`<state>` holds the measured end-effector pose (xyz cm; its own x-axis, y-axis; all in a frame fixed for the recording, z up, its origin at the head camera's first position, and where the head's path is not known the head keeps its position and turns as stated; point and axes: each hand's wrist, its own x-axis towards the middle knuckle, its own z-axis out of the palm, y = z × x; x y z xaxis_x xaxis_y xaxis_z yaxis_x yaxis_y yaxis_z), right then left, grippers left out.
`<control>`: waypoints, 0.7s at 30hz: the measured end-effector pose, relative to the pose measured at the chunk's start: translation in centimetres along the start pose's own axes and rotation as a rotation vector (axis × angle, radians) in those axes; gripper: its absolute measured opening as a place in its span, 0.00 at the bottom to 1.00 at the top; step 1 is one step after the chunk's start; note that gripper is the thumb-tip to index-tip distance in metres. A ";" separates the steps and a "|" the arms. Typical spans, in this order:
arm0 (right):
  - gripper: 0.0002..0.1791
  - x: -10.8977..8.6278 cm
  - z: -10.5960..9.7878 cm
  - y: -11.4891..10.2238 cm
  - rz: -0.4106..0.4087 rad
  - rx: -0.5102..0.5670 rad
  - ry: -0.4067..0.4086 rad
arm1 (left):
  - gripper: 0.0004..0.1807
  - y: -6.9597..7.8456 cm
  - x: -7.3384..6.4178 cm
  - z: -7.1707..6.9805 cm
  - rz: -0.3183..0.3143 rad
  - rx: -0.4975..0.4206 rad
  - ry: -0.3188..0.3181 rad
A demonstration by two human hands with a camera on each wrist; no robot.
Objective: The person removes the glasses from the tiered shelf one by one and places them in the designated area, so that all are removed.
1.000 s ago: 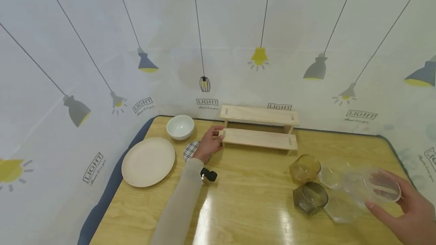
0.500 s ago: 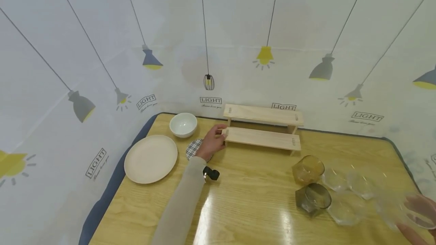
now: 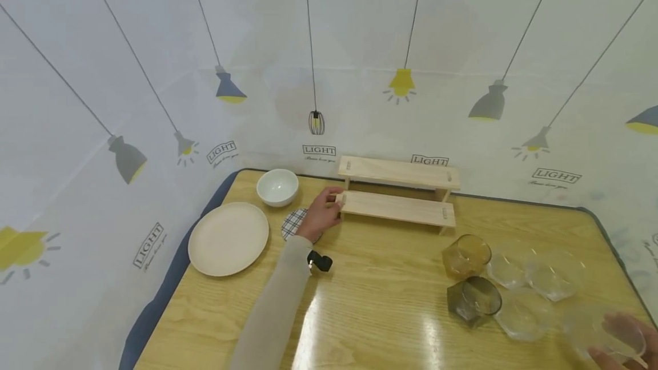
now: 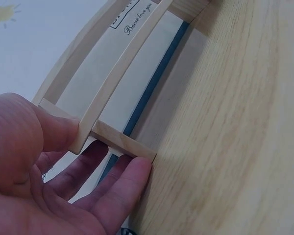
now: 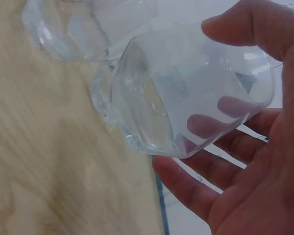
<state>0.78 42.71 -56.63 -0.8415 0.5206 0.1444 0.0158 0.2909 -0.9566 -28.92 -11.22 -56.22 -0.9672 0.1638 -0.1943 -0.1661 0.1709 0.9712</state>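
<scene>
My left hand (image 3: 321, 214) grips the left end of a two-tier wooden shelf (image 3: 396, 208). In the left wrist view the thumb presses on the lower board (image 4: 120, 73), while the fingers reach under it to the side panel (image 4: 122, 139). At the right front of the table, my right hand (image 3: 628, 336) holds a clear faceted glass (image 5: 186, 93), thumb on one side and fingers on the other. That glass is tilted in the right wrist view, its base close over the table. Beside it stand several clear glasses (image 3: 524, 313), an amber glass (image 3: 462, 258) and a smoky grey glass (image 3: 468, 304).
A cream plate (image 3: 228, 238) and a white bowl (image 3: 277, 187) are on the left of the wooden table (image 3: 380, 301). A checked coaster (image 3: 293, 222) lies partly behind the left hand. A lamp-patterned white wall covering (image 3: 360, 96) rises right behind the shelf.
My right hand has carried the clear glass toward the right front and down to the table. The left hand keeps its hold on the shelf. The head view has shifted slightly.
</scene>
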 end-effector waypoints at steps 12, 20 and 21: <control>0.45 0.7 0.6 1.7 0.322 -0.434 -0.188 | 0.21 0.0 0.2 0.1 -0.025 0.020 0.018; 0.44 1.5 0.7 2.4 0.280 -0.428 -0.267 | 0.20 0.1 0.4 0.1 -0.034 0.046 0.043; 0.46 1.5 0.7 2.4 0.277 -0.428 -0.279 | 0.20 0.1 0.3 0.0 -0.030 0.043 0.044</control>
<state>-0.84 43.61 -58.87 -0.8841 0.4096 -0.2248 0.4244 0.5028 -0.7531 -29.27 -11.13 -56.19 -0.9696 0.1157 -0.2157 -0.1873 0.2168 0.9581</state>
